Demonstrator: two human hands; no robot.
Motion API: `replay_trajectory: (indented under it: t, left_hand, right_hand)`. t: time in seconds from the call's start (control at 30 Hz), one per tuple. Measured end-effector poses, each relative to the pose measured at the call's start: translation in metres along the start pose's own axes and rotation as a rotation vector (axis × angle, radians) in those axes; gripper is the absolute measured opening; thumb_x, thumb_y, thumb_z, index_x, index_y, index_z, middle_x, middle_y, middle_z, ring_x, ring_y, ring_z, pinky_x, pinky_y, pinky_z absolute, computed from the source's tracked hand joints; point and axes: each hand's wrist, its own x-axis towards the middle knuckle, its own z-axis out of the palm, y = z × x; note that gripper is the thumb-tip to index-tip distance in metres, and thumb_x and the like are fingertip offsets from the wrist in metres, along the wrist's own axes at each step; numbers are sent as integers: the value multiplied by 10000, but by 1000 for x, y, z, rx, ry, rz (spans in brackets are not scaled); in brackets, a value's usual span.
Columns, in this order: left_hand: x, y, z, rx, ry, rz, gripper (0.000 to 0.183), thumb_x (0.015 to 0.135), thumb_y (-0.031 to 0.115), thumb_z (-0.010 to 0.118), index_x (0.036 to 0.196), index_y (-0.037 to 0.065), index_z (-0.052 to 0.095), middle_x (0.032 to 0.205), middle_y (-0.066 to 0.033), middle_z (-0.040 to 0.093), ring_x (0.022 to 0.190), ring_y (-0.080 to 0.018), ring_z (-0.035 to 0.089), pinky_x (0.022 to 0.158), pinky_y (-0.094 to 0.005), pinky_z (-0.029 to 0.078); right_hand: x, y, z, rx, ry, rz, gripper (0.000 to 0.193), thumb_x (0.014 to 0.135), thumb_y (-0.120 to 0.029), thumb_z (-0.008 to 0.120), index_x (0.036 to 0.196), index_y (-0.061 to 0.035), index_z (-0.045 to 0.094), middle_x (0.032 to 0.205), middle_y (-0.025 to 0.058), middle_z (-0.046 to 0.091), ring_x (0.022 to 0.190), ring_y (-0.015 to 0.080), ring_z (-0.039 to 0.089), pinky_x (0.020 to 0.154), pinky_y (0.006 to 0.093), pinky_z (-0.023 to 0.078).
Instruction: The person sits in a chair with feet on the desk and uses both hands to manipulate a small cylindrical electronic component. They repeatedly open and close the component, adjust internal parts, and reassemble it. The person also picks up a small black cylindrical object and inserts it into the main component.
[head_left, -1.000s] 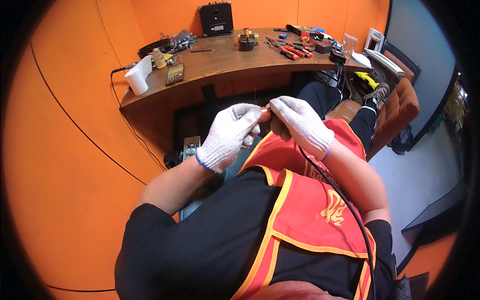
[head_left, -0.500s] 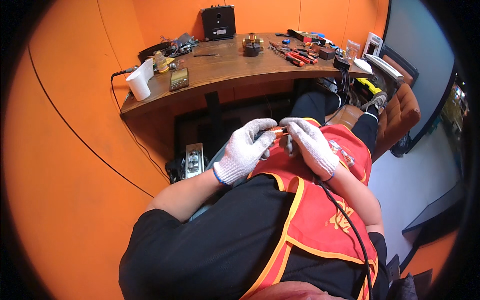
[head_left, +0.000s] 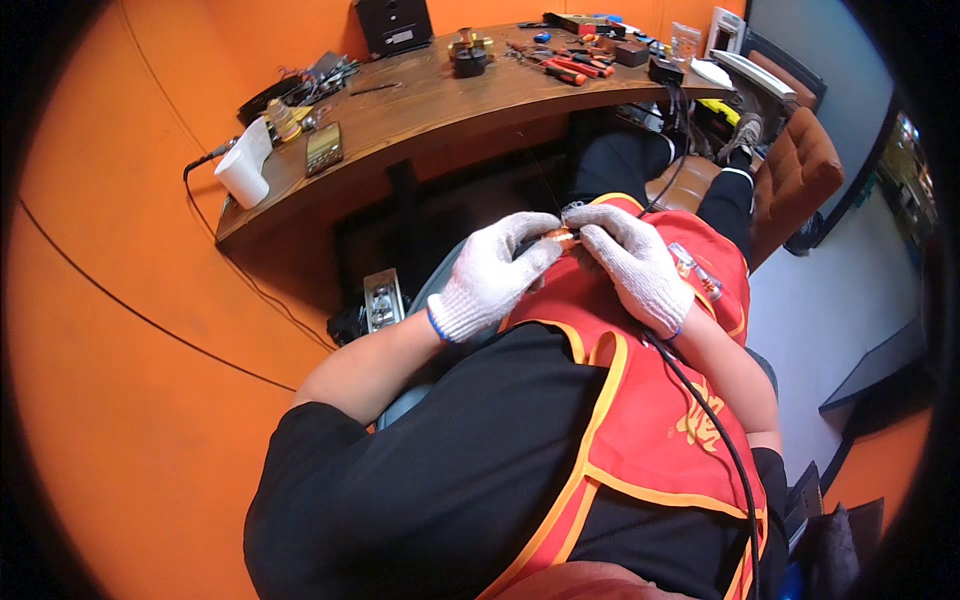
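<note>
Both my hands wear white knit gloves and meet above my lap, in front of the red apron [head_left: 650, 400]. Between their fingertips is a small copper-coloured wire coil [head_left: 563, 239], with its ends mostly covered by the fingers. My left hand [head_left: 497, 268] pinches the coil from its left side, thumb toward me. My right hand [head_left: 637, 265] is closed at the coil's right end, its fingers bent inward. A thin wire seems to stick up by the right fingertips, too fine to make out well.
Beyond my hands is a brown wooden table [head_left: 440, 100] bearing red-handled pliers [head_left: 565, 70], a black round device with brass parts [head_left: 468, 57], a white paper roll [head_left: 243, 172] and a dark handset [head_left: 324, 147]. A brown chair [head_left: 800, 175] stands at right. A black cable [head_left: 715, 425] crosses the apron.
The view has tilted, so the table sits higher and further left. The right fingers now cover more of the coil's right end, and both hands still hold it.
</note>
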Motion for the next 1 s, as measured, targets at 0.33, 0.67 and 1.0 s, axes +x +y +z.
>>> replay_trajectory:
  t: [0.33,0.67,1.0]
  left_hand:
    - [5,1,2,125,-94,-45,383,1067,133,690,1411,-27,643,1147,-85,747,968,-113,691,878,-295,586]
    - [5,7,-1,71,-82,-72,440,1058,213,721,1425,-16,638,1058,-49,731,787,-70,637,713,-259,558]
    - [3,12,-3,-5,-34,-84,451,1070,197,690,1459,-19,613,1054,-60,738,757,-77,652,696,-253,568]
  right_hand:
    - [4,-14,-9,-192,-30,243,295,1145,-245,595,1280,-12,716,969,48,710,834,84,616,743,238,495]
    - [4,-13,-4,-117,-33,178,289,1152,-205,583,1336,-2,678,955,26,662,805,87,573,739,246,496]
    - [5,-9,-6,12,35,214,303,1145,-189,591,1366,6,660,949,25,665,786,84,549,725,247,480]
